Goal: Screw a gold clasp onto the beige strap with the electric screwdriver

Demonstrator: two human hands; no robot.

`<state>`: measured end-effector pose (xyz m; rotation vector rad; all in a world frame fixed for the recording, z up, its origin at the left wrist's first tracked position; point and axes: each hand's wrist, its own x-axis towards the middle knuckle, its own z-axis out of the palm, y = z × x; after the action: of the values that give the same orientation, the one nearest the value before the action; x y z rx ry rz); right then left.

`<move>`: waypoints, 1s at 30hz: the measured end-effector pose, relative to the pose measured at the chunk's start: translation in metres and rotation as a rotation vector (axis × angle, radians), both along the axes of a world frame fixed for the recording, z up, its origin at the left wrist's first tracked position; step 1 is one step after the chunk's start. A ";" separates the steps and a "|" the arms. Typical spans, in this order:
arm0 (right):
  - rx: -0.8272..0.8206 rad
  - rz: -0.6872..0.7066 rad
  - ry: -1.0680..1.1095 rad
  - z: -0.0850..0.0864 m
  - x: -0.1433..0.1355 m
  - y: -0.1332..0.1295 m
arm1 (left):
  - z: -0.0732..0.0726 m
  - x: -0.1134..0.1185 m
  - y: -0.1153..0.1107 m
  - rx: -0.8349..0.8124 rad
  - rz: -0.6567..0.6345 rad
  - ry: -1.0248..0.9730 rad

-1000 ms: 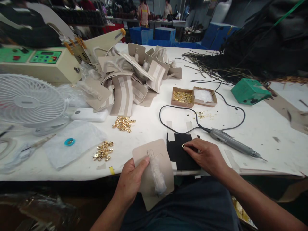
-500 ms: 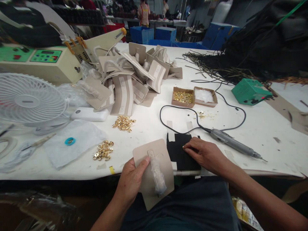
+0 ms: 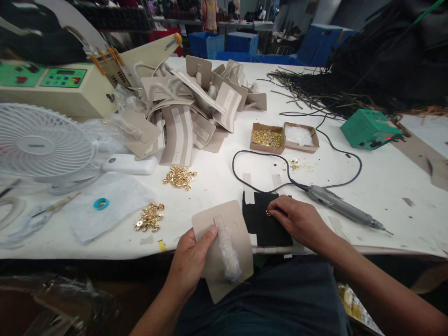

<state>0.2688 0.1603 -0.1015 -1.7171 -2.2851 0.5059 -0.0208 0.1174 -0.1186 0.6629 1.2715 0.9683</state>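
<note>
now right fingers (image 3: 275, 213) pinch a gold ring (image 3: 267, 213) on the black pad (image 3: 261, 224).

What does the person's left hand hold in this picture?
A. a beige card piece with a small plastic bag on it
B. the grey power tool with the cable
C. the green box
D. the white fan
A: the left hand grips the beige card piece at the table edge, thumb on top.

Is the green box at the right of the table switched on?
Apparently on: a small red light glows on the front face of the green box.
</note>
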 end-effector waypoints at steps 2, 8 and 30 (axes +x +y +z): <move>0.018 0.027 -0.006 -0.002 0.002 -0.002 | 0.000 0.000 0.000 -0.003 -0.003 -0.002; 0.017 0.106 0.121 -0.005 0.010 -0.005 | -0.001 0.001 0.001 -0.007 0.003 0.010; 0.032 0.012 0.074 -0.006 0.005 -0.005 | 0.000 0.001 0.000 -0.022 -0.020 -0.003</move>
<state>0.2736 0.1551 -0.1077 -1.6427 -2.2415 0.5233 -0.0196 0.1175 -0.1189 0.6557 1.2696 0.9374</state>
